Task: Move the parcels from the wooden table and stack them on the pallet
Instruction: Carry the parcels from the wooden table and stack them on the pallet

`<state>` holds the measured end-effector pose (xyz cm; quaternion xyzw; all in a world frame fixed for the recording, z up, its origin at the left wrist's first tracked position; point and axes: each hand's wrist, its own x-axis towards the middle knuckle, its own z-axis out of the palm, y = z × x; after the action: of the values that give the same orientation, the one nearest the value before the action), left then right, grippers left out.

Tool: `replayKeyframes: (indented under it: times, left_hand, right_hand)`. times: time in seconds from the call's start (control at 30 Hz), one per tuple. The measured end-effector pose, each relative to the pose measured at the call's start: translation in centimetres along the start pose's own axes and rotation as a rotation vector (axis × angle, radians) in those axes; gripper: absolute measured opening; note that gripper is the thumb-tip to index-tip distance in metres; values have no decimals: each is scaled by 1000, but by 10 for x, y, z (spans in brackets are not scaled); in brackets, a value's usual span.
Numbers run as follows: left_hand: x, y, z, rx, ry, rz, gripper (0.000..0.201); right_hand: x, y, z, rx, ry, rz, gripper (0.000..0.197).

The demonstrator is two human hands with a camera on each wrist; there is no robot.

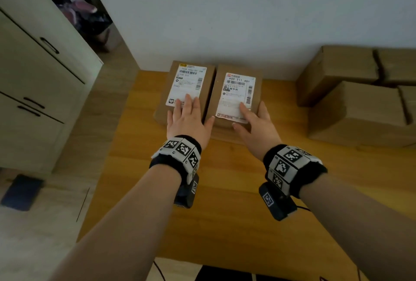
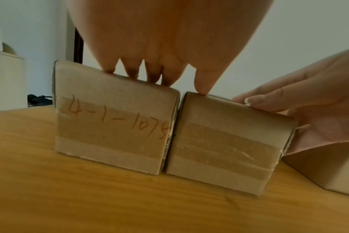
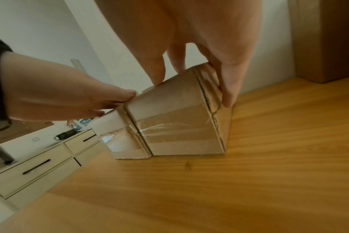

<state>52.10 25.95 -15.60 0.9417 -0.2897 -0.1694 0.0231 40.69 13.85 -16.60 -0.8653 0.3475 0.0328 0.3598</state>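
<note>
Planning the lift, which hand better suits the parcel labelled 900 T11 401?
Right: the right hand covers the 900 parcel, fingers down its outer side; the left hand rests on the neighbouring parcel.

Two taped cardboard parcels stand touching side by side on the wooden bench [image 3: 249,173]. The right hand [image 3: 189,39] reaches down over the right parcel [image 3: 175,123], with fingertips on its top edge and one finger running down its far side. The left hand [image 3: 60,94] comes in from the left, above the left parcel [image 3: 124,141], its straight fingertips meeting the parcels' top edge, with a drawer cabinet [image 3: 40,167] beyond and a big box [image 3: 329,47] at the upper right.
</note>
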Motion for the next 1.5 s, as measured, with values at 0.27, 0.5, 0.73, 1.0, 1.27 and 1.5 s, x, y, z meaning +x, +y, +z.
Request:
replayKeyframes:
  times: [0.27,0.5,0.73,1.0,1.27,1.5]
  left_hand:
    - [-61,45,24,2,-22,-35,71]
    - [-153,123,65,-31,-3,-121,70]
    - [-234,204,100,-16,-27,-145,70]
    - [-265,267,119,-11,-69,-55,71]
    - [-270,308,123,27,-100,117,64]
    - [-276,327,129,22,-123,188,65]
  right_hand:
    - [-48,49,-23,-58,-8,-54,60]
    - [-126,127,-62,-124,-79,-138,58]
    - [-203,208,-102,-113,-135,-143,56]
    - [-242,265,-142,-24,-77,-54,49]
    - [-258,308,-159,241,121,189,74]
    - [-254,331,-155,361,77,325,65]
